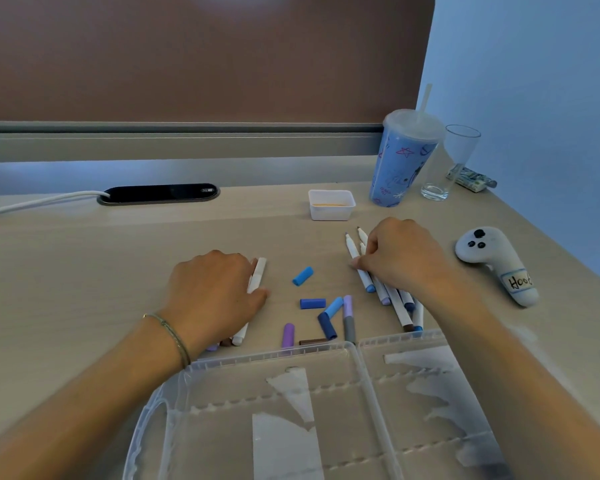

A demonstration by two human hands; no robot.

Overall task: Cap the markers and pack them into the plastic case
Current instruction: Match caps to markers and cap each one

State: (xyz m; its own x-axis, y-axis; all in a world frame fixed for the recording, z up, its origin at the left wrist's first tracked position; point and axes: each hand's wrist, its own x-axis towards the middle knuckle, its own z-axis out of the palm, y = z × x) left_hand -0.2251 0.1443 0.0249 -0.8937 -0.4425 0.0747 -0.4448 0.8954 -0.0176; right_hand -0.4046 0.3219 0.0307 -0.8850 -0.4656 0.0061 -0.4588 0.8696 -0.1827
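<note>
A clear plastic case lies open at the near edge of the desk, both halves holding no markers. Between my hands lie several loose caps: a light blue cap, a blue cap, a dark blue cap and a purple cap. My left hand rests over a few white markers, fingers curled on them. My right hand presses its fingertips on a bunch of uncapped white markers, their tips pointing away from me.
A small white tub stands behind the markers. A blue tumbler with a straw and an empty glass stand at the back right. A white controller lies right of my right hand. A cable port is at the back left.
</note>
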